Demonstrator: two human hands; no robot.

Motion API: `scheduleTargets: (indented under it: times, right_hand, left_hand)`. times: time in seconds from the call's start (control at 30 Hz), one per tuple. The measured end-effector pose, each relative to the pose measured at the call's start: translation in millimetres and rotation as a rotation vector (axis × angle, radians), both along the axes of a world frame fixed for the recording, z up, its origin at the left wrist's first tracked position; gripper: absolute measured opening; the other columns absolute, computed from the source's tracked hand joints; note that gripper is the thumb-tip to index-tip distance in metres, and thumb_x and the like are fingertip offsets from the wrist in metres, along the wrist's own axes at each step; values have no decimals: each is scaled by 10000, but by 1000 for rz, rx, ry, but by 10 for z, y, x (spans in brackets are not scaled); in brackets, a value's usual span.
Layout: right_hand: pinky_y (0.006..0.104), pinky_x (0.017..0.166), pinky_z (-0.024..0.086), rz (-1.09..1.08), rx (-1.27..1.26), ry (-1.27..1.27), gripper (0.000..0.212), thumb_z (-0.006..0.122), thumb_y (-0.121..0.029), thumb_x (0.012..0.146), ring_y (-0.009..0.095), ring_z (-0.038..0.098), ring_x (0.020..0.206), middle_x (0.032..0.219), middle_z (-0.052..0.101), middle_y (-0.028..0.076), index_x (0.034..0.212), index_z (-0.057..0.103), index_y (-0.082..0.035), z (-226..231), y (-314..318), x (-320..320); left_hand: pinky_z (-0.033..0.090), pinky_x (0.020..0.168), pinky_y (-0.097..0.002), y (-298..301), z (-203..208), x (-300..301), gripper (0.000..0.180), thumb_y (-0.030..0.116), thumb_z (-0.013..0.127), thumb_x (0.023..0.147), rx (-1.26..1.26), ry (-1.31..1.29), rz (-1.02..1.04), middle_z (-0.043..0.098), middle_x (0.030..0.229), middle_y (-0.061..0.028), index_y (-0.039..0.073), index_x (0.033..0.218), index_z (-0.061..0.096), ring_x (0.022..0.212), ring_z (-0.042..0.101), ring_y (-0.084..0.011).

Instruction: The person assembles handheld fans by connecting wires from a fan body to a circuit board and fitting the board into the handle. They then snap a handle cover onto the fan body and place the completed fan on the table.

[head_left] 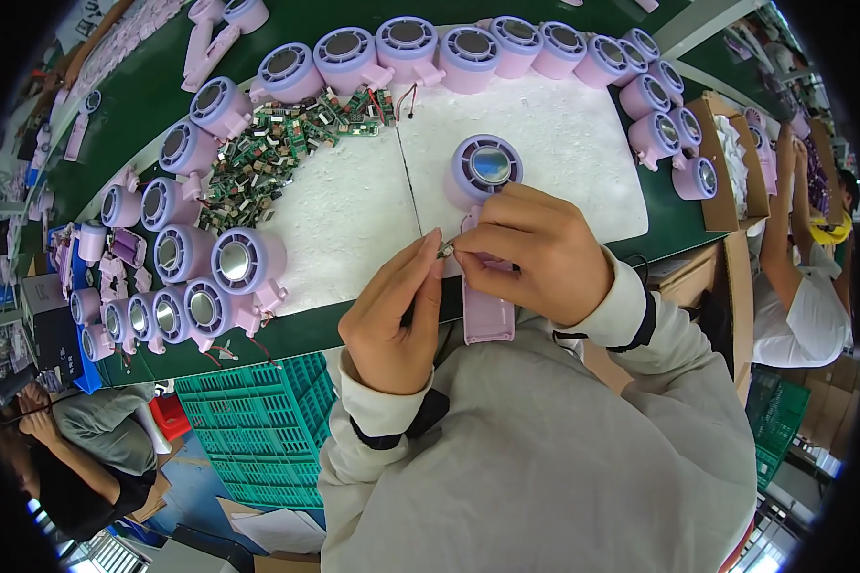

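Observation:
Before me on the white mat lies a handheld fan housing (488, 317), with a round purple head and an open pink handle shell. My left hand (389, 329) is closed in a pinch on a small circuit board (444, 250), just left of the handle. From the other side, my right hand (545, 256) reaches over the handle, thumb and forefinger pinched at the same small board. My fingertips cover most of the board, so its details and any wires are hidden.
A heap of small green circuit boards (268, 158) lies on the white mat (339, 234). Several pink-purple fan heads (248, 263) curve around the mat. A cardboard box (733, 181) stands at right; green crates (248, 430) are below the table edge. Other people sit at both sides.

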State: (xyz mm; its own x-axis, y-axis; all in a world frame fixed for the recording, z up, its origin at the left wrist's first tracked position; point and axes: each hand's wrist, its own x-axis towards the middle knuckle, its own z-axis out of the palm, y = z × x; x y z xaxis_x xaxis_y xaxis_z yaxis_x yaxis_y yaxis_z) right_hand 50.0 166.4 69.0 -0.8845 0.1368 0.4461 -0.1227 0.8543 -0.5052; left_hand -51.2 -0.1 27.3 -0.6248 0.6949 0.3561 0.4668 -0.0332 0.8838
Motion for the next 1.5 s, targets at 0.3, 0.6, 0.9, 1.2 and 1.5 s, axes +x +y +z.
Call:
scheduleTargets:
  times: [0.3,0.6,0.9,1.2,1.5]
  right_hand:
    - [330,529,436,-22,-116,29,170,793,1,707,196,538,612,731,560,39,852,710,-27,-21,-48,33]
    - [293,529,433,-112,-288,-51,173,774,39,747,163,549,591,736,581,51,903,723,-13,14,-111,92]
    - [314,612,487,34,-84,-116,343,777,33,756,226,608,719,842,647,72,1081,768,-76,94,116,178]
    - [298,622,491,214,-117,-131,267,802,2,784,211,616,722,864,664,70,1039,781,-75,87,238,100]
    - [261,588,483,-158,-374,-198,149,796,-20,835,123,603,664,839,670,58,981,763,-27,33,-59,92]
  left_hand:
    - [586,827,-326,5,39,141,368,-116,654,891,-27,116,59,709,1150,-195,-23,1245,688,958,732,-294]
    - [593,829,-348,165,-69,277,390,-101,663,890,42,307,227,695,1193,-186,-28,1273,669,977,731,-288]
    - [579,842,-288,120,-91,143,306,-48,632,967,126,-470,38,735,1097,-162,-27,1271,667,974,725,-196]
    - [581,900,-306,109,-46,113,286,-3,605,1008,193,-733,-55,734,1088,-142,-38,1289,641,985,716,-178]
    - [586,903,-313,103,-65,116,285,4,599,1014,186,-723,-50,732,1090,-142,-43,1293,632,998,719,-198]
